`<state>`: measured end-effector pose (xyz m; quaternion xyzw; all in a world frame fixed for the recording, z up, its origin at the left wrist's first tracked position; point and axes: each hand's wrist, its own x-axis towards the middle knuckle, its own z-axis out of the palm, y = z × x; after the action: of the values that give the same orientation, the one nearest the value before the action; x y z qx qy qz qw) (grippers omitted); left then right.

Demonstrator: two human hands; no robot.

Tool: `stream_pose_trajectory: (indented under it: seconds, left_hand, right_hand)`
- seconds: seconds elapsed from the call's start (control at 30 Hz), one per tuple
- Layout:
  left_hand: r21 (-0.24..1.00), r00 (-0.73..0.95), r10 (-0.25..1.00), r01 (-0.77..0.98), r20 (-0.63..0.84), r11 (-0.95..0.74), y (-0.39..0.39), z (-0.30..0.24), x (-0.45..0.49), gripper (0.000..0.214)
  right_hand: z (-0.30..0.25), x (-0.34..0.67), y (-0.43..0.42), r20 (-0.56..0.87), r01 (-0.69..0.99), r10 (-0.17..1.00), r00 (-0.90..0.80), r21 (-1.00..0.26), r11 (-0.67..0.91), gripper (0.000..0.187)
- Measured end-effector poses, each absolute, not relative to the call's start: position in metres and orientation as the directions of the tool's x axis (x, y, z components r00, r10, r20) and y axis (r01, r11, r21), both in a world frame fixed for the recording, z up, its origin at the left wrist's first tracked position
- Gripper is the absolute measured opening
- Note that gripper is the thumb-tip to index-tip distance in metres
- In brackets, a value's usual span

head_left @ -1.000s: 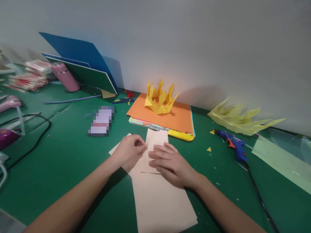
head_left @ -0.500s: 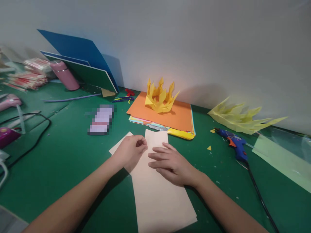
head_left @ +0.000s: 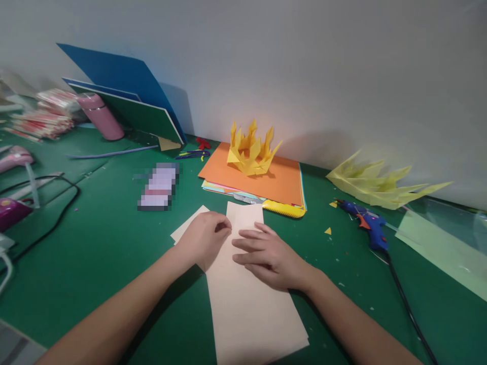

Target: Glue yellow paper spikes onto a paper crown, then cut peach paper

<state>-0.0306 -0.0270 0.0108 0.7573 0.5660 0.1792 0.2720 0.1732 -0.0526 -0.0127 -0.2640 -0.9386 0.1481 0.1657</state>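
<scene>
A long, pale cream sheet of paper (head_left: 251,319) lies lengthwise in front of me, and its lower edge looks doubled. My left hand (head_left: 203,235) rests over its left side, thumb and fingertips pinched together at the paper's surface. A pale corner of paper (head_left: 190,223) sticks out from beneath that hand, to the left. Whether it belongs to the same sheet is hidden. My right hand (head_left: 266,256) lies flat across the paper, fingers spread and pointing left. Just beyond the paper's far end is a yellow utility knife (head_left: 283,208).
Behind the knife, a yellow paper crown (head_left: 251,154) sits on stacked orange paper (head_left: 216,170). A phone (head_left: 158,187) lies left on the green table (head_left: 114,228). To the right are a blue glue gun (head_left: 369,225) with its cord and a folded yellow paper piece (head_left: 376,185).
The fingertips of my left hand have shifted very slightly on the paper. My right hand and the paper stay where they were.
</scene>
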Motion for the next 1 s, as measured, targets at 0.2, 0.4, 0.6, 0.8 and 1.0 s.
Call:
stream_pose_trajectory:
  seconds: [0.2, 0.4, 0.6, 0.8, 1.0]
  left_hand:
    - [0.576, 0.332, 0.943, 0.774, -0.019, -0.262, -0.026, 0.011, -0.030, 0.021]
    - [0.549, 0.365, 0.931, 0.777, 0.007, -0.308, -0.028, 0.009, -0.030, 0.023]
    - [0.500, 0.373, 0.928, 0.807, -0.021, -0.313, -0.028, 0.010, -0.029, 0.023]
    - [0.499, 0.383, 0.924, 0.802, -0.008, -0.328, -0.027, 0.009, -0.028, 0.022]
    - [0.474, 0.393, 0.919, 0.813, -0.020, -0.337, -0.028, 0.010, -0.029, 0.022]
  right_hand:
    - [-0.011, 0.174, -0.052, 0.227, 0.432, 0.527, -0.819, -0.361, 0.827, 0.029]
    - [-0.009, 0.172, -0.054, 0.231, 0.438, 0.542, -0.808, -0.380, 0.815, 0.028]
    - [-0.012, 0.172, -0.051, 0.286, 0.440, 0.605, -0.743, -0.473, 0.763, 0.026]
    - [-0.025, 0.174, -0.044, 0.403, 0.584, 0.732, -0.550, -0.441, 0.682, 0.027]
    - [-0.027, 0.178, -0.040, 0.385, 0.743, 0.802, -0.457, -0.331, 0.582, 0.029]
